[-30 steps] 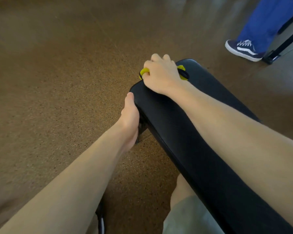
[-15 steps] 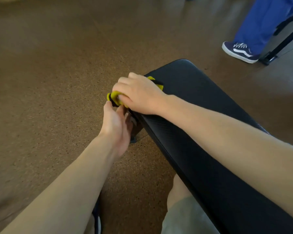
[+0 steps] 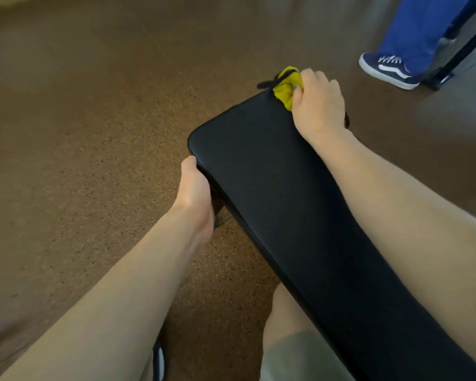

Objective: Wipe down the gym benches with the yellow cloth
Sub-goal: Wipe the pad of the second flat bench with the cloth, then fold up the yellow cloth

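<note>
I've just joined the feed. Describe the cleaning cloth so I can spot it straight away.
Find the long black bench pad running up from the lower right. At its far end, the right hand grips a bunched cloth against the pad's edge. It is the only bright yellow thing here, with a black trim strip.

**Cloth swept from left corner to far right corner**

Half a second ago the right hand held the yellow cloth at the bench's near-left corner, right over the left hand. Now that grip sits at the far right corner of the pad end, well apart from the left hand. The cloth bunches out past the fingers, over the pad's end edge. The left hand, then just below the cloth with fingers raised toward it, now grips the pad's left side edge, thumb on the rim. A second ago the cloth was mid-end.
</note>
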### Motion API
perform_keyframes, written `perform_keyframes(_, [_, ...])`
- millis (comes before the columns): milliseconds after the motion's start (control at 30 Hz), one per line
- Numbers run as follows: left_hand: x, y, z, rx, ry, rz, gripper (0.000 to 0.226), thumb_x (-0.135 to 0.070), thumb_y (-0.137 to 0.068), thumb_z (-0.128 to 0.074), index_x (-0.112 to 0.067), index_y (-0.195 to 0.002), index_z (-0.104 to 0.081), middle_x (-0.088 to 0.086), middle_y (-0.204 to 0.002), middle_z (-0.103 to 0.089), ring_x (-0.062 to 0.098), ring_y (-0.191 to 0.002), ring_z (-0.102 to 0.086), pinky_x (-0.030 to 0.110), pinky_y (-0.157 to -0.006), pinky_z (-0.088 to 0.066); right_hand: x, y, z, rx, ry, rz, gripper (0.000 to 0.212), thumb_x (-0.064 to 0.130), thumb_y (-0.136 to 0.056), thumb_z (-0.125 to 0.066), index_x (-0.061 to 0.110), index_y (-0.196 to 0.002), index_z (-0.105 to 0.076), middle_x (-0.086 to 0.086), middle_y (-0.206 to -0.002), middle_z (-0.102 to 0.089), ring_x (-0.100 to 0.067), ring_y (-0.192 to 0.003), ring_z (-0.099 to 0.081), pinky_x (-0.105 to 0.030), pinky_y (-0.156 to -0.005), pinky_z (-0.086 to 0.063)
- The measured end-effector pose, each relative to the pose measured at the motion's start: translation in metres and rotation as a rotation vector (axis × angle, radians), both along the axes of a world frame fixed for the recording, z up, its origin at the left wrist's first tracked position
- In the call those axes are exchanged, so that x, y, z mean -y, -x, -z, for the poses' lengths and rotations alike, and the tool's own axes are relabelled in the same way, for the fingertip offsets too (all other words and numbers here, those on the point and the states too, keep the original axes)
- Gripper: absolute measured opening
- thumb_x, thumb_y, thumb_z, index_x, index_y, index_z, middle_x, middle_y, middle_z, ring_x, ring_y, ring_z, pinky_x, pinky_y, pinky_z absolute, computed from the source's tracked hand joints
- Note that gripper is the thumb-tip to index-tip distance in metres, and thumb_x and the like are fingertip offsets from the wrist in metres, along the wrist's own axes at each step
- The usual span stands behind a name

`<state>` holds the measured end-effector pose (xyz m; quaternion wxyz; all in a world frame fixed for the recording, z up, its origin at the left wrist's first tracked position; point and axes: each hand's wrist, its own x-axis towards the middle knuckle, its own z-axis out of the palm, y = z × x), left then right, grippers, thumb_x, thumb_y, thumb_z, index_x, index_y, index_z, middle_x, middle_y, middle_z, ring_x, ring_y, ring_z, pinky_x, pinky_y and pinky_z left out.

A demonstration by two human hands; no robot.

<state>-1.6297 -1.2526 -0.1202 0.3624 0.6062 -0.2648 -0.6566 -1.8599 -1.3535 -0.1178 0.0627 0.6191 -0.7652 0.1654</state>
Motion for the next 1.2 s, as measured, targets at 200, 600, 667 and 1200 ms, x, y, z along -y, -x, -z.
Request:
perform_keyframes(200, [-0.003, -0.003, 0.001, 0.021, -0.008, -0.011, 0.050, -0.047, -0.105, -0.023, -0.030, -0.121, -0.068, -0.009, -0.108, -0.077, 0.012, -0.106, -0.070, 0.040, -0.102, -0.051, -0.084, -0.007, 0.002, -0.030, -0.033, 0.119, 0.034, 0.022, -0.106, -0.041, 0.004, -0.134, -0.049, -0.018, -0.137, -0.051, -0.043, -0.106, -0.055, -0.046, -0.081, -0.043])
perform_keyframes(600, [-0.037, -0.035, -0.094, 0.136, -0.321, 0.054, 0.071, -0.063, -0.101, -0.025, -0.024, -0.159, -0.029, -0.002, -0.164, -0.033, 0.018, -0.152, -0.028, 0.045, -0.127, -0.012, -0.165, -0.151, -0.043, 0.504, -0.331, -0.076, 0.014, 0.019, -0.101, -0.053, 0.012, -0.111, -0.058, -0.006, -0.119, -0.052, -0.023, -0.085, -0.061, -0.036, -0.072, -0.051])
perform_keyframes(667, [-0.056, -0.043, -0.116, 0.211, -0.352, 0.094, 0.075, -0.068, -0.088, -0.038, -0.031, -0.154, -0.039, -0.001, -0.158, -0.043, 0.021, -0.145, -0.039, 0.046, -0.124, -0.021, -0.168, -0.163, -0.068, 0.990, -0.489, -0.056, 0.013, 0.019, -0.099, -0.056, 0.020, -0.107, -0.067, 0.002, -0.109, -0.062, -0.015, -0.089, -0.064, -0.035, -0.078, -0.054])
perform_keyframes(1200, [-0.213, -0.130, -0.418, 0.400, -0.207, -0.197, 0.035, -0.024, -0.071, -0.070, -0.035, -0.101, -0.055, 0.004, -0.100, -0.069, 0.027, -0.101, -0.069, 0.043, -0.083, -0.059, -0.272, -0.218, -0.392, 1.371, -0.952, -0.162, 0.026, 0.029, -0.087, -0.074, 0.024, -0.111, -0.065, -0.006, -0.110, -0.071, -0.025, -0.106, -0.068, -0.055, -0.097, -0.055])
